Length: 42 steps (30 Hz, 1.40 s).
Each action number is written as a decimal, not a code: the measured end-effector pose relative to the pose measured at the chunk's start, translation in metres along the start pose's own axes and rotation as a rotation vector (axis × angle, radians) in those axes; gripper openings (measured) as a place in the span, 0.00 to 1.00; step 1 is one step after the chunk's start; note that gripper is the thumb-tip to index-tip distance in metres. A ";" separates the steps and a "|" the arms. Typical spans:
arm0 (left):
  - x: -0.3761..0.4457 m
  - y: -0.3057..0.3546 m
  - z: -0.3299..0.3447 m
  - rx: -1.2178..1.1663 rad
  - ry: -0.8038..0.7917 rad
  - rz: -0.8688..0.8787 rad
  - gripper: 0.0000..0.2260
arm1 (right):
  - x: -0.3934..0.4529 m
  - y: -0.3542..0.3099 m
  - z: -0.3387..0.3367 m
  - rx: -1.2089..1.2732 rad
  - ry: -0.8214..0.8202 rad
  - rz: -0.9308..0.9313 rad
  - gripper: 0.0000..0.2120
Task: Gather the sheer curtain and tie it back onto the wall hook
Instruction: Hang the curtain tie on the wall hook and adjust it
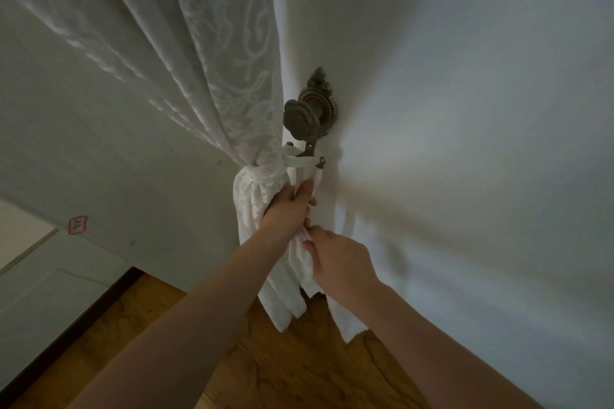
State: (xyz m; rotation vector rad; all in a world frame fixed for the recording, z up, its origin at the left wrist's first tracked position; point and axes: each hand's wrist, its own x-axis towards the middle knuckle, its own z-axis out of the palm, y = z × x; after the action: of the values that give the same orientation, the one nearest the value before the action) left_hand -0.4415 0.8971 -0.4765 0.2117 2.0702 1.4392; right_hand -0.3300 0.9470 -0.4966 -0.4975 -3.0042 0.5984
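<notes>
The white sheer curtain (199,53), patterned with swirls, hangs from the upper left and is drawn into a bunch just below an ornate dark metal wall hook (307,116). A white tie-back band (299,161) wraps the bunch and loops onto the small hook under the knob. My left hand (287,209) grips the gathered fabric right below the band. My right hand (335,259) pinches the hanging folds lower down, beside the left wrist. The curtain's loose tail (282,302) drops toward the floor.
A heavier white drape (465,143) covers the wall to the right of the hook. A wooden floor (265,375) lies below. A white wall with a dark skirting board runs along the left, bearing a small red-edged label (77,225).
</notes>
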 end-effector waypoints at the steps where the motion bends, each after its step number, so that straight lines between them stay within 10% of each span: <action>1: 0.001 -0.001 -0.002 -0.039 -0.041 -0.008 0.17 | 0.001 0.001 -0.003 0.144 -0.053 0.052 0.10; 5: 0.003 -0.003 -0.007 -0.128 -0.113 -0.011 0.16 | -0.001 0.004 -0.016 0.647 -0.172 0.246 0.09; 14: -0.003 0.001 -0.009 0.114 -0.104 0.060 0.19 | -0.013 0.007 -0.038 0.816 -0.204 0.275 0.13; 19: 0.000 -0.015 -0.024 -0.219 -0.284 -0.011 0.11 | -0.023 0.023 -0.036 0.955 -0.221 0.366 0.12; 26: 0.002 -0.036 -0.026 -0.393 -0.150 0.069 0.03 | -0.041 0.041 -0.032 0.911 -0.226 0.387 0.10; 42: -0.002 -0.034 -0.021 -0.360 -0.054 0.088 0.07 | 0.015 0.000 -0.044 1.291 0.191 0.295 0.09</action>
State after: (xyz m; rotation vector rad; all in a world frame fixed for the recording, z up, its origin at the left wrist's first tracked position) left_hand -0.4444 0.8657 -0.5010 0.1941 1.7410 1.8081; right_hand -0.3396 0.9683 -0.4560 -0.7493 -1.7618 2.0418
